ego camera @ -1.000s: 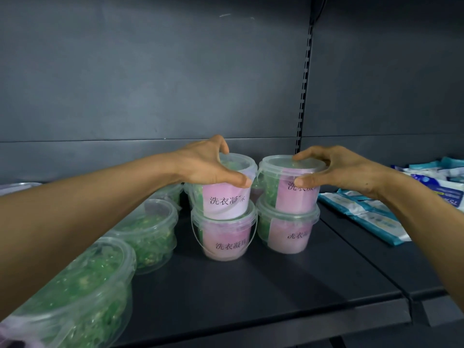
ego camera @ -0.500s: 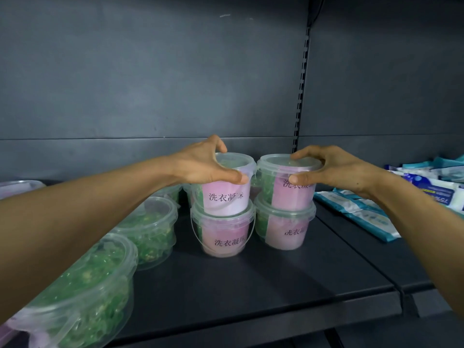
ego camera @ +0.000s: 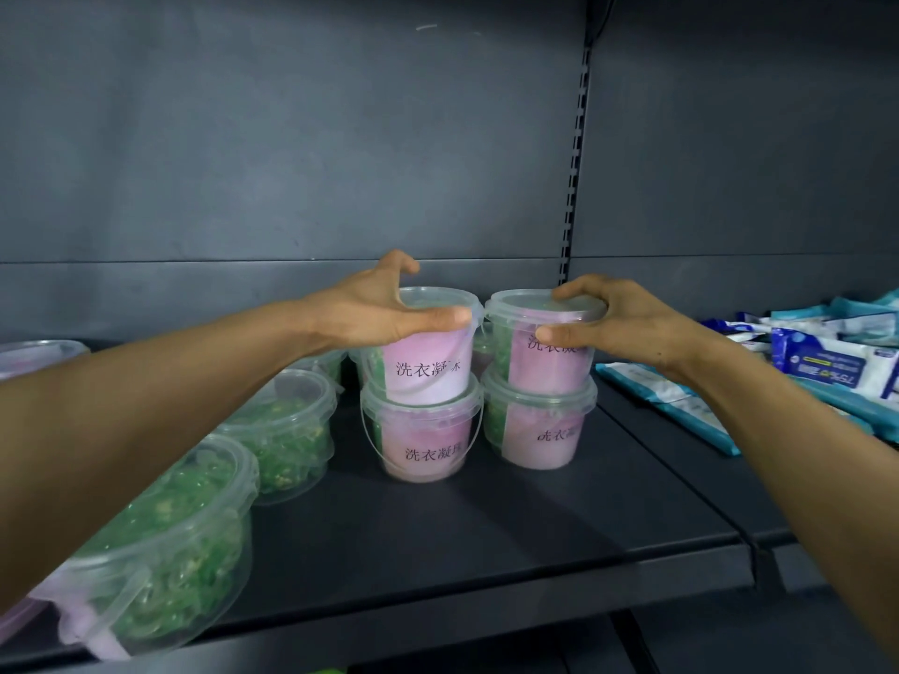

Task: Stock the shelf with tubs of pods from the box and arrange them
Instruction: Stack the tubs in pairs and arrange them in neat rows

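Observation:
Two stacks of clear tubs with pink labels stand side by side on the dark shelf [ego camera: 486,537]. My left hand [ego camera: 374,313] grips the rim of the upper left tub [ego camera: 428,367], thumb in front and fingers curled over the lid. That tub sits on the lower left tub [ego camera: 423,440]. My right hand [ego camera: 618,323] grips the lid edge of the upper right tub [ego camera: 549,367], which rests on the lower right tub [ego camera: 540,430]. The green pods show through the tubs' sides.
Several clear tubs of green pods [ego camera: 287,430] lie on their sides along the left, the nearest tub [ego camera: 160,552] at the shelf's front edge. Blue and white packets [ego camera: 822,367] are piled on the neighbouring shelf to the right. A slotted upright [ego camera: 574,158] divides the back panels.
Both hands stay on the top tubs. The left hand's fingers have lifted a little over the lid. The view has shifted slightly.

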